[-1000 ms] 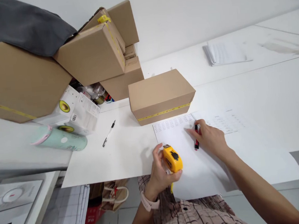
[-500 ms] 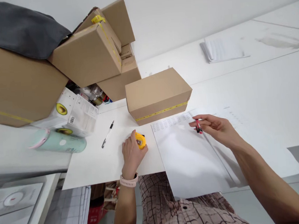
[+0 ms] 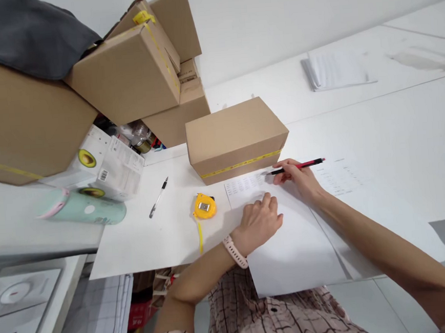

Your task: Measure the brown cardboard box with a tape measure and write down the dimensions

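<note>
My right hand (image 3: 297, 181) pinches a red and black pen (image 3: 310, 163), its black tip over the printed rows at the top of a white paper sheet (image 3: 291, 253). My left hand (image 3: 261, 222) rests on the same sheet with its fingers curled in, a pink band on the wrist. To its left, a yellow tape measure (image 3: 204, 206) lies on the table with a short length of its tape sticking out. Just beyond the sheet's top edge sits a closed cardboard box (image 3: 239, 134) with yellow tape along its side.
A clear pen with a black cap (image 3: 158, 197) and a mint bottle (image 3: 98, 212) lie at the left. Behind them are a white avocado-print carton (image 3: 118, 164) and stacked cardboard boxes (image 3: 123, 77). Another printed sheet (image 3: 342, 177) is under my right forearm; papers (image 3: 338, 70) lie at the back.
My left hand has let go of the tape measure and moved right onto the sheet. My right hand has shifted left, and its pen now points at the printed rows.
</note>
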{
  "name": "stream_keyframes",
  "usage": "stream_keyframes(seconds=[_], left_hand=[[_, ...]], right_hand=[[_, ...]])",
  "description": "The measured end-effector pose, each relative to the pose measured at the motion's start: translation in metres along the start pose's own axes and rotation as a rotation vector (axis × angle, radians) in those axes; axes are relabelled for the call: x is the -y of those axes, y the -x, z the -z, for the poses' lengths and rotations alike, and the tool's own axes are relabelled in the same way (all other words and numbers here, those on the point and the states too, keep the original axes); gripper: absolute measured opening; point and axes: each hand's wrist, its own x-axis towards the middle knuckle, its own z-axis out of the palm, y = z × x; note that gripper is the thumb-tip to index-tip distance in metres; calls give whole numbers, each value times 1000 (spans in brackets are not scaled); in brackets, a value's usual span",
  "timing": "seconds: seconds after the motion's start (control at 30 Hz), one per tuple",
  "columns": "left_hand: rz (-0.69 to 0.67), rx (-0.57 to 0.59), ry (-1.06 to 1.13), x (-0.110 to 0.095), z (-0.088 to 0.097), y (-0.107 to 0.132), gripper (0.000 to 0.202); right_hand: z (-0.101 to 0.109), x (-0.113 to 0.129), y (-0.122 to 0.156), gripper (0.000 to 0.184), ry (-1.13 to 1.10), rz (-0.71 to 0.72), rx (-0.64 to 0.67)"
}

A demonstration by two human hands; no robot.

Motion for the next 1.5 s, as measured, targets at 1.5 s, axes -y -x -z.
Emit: stream_keyframes(seconds=[1.5], left_hand=[[-87, 6, -456, 6, -21, -22, 50]], right_hand=[[-8, -32, -7, 26, 344, 175, -107]])
